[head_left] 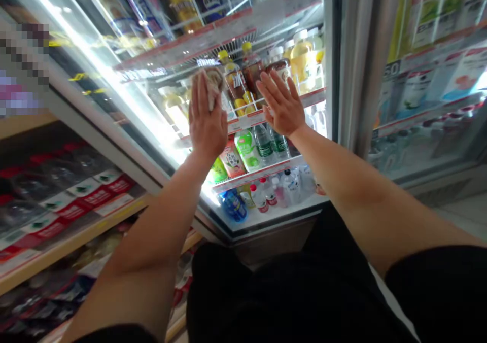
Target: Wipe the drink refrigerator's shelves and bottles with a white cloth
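My left hand (207, 122) presses a crumpled light cloth (215, 83) to the glass door of a lit drinks fridge, its fingers lying over the cloth. To the right, my right hand (284, 108) is spread open with the palm toward the same glass and nothing in it; whether the whole palm touches cannot be made out. Behind the glass between my hands stand dark tea bottles with yellow caps (235, 81). Below them is a green-labelled bottle (246, 147).
Cans and bottles fill the upper shelf (266, 15) behind the glass. A metal door frame (352, 64) runs down the right, with another drinks fridge beyond. At left, a wooden shelf (68, 239) holds red-capped bottles. Small bottles (258, 198) stand on the fridge's bottom shelf.
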Demonstrator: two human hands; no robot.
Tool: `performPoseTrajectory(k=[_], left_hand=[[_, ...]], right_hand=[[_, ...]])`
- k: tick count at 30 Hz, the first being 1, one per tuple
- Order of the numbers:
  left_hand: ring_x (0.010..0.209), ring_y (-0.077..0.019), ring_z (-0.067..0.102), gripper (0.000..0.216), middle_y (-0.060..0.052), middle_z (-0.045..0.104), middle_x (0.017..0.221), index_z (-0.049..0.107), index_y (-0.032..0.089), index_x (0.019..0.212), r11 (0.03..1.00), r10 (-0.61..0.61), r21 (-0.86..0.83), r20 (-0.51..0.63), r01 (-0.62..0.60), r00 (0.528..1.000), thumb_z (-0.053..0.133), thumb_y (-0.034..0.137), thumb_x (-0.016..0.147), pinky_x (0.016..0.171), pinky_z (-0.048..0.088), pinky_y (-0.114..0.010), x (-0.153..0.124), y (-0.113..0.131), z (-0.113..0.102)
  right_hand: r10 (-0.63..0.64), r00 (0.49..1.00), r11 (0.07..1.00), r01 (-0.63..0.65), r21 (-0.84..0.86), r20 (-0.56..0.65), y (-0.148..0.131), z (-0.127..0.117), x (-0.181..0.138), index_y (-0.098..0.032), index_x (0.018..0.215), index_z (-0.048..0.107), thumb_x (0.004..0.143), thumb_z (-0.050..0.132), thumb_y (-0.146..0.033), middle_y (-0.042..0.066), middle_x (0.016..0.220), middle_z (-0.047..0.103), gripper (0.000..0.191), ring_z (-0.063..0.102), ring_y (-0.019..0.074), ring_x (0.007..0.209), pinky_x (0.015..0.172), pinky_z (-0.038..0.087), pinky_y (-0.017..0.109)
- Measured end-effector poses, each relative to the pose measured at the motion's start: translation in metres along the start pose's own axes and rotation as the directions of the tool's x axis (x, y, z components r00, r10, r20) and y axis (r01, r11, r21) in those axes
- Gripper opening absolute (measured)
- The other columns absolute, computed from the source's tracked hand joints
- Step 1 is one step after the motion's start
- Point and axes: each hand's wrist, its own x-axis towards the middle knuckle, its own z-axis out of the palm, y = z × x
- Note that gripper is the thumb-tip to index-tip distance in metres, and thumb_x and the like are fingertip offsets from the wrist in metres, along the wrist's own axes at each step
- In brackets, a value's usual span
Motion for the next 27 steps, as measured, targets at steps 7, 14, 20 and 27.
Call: performPoseTrajectory(k=[7, 14, 20, 27], left_hand=[[0.161, -0.0245, 0.009, 0.051, -0.001, 0.021, 0.173, 0.047, 0.026, 0.151, 1.0, -0.01, 0.021, 0.008, 0.009, 1.0, 0.042, 0.036, 0.102, 0.134, 0.01, -0.051, -0.009, -0.013, -0.009], [0.161, -0.0234, 0.014, 0.054, -0.004, 0.03, 0.17, 0.045, 0.023, 0.153, 0.995, 0.099, -0.002, 0.117, -0.099, 0.988, 0.042, 0.033, 0.101, 0.133, 0.02, -0.049, -0.035, 0.004, 0.009], [0.161, -0.0155, 0.006, 0.049, 0.002, 0.029, 0.17, 0.049, 0.022, 0.148, 0.991, 0.068, 0.116, 0.033, -0.071, 0.997, 0.038, 0.038, 0.103, 0.134, 0.012, -0.046, -0.034, -0.009, 0.008], [0.161, -0.0229, 0.014, 0.049, -0.003, 0.031, 0.169, 0.053, 0.019, 0.146, 0.985, 0.169, 0.004, 0.213, -0.174, 0.962, 0.04, 0.035, 0.102, 0.134, 0.021, -0.051, -0.053, 0.004, 0.015]], right_hand=[[0.007, 1.0, 1.0, -0.007, 0.006, 0.008, -0.001, -0.002, -0.001, -0.03, 0.166, 0.025, 0.098, 0.035, -0.031, -0.002, 0.168, 0.035, 0.068, 0.019, 0.0271, 0.161, 0.132, 0.011, 0.06], [0.004, 1.0, 1.0, -0.004, 0.018, 0.019, -0.001, -0.002, 0.0, -0.028, 0.166, 0.026, 0.098, 0.034, -0.029, 0.0, 0.17, 0.034, 0.068, 0.019, 0.0284, 0.161, 0.131, 0.011, 0.062], [0.014, 1.0, 1.0, -0.014, 0.004, 0.008, -0.002, -0.003, 0.0, -0.03, 0.165, 0.028, 0.098, 0.033, -0.03, -0.002, 0.168, 0.037, 0.067, 0.02, 0.0264, 0.16, 0.132, 0.012, 0.059], [0.006, 1.0, 1.0, -0.006, 0.005, 0.01, 0.0, -0.001, 0.0, -0.029, 0.165, 0.027, 0.098, 0.034, -0.029, -0.002, 0.169, 0.033, 0.068, 0.019, 0.0264, 0.161, 0.132, 0.012, 0.059]])
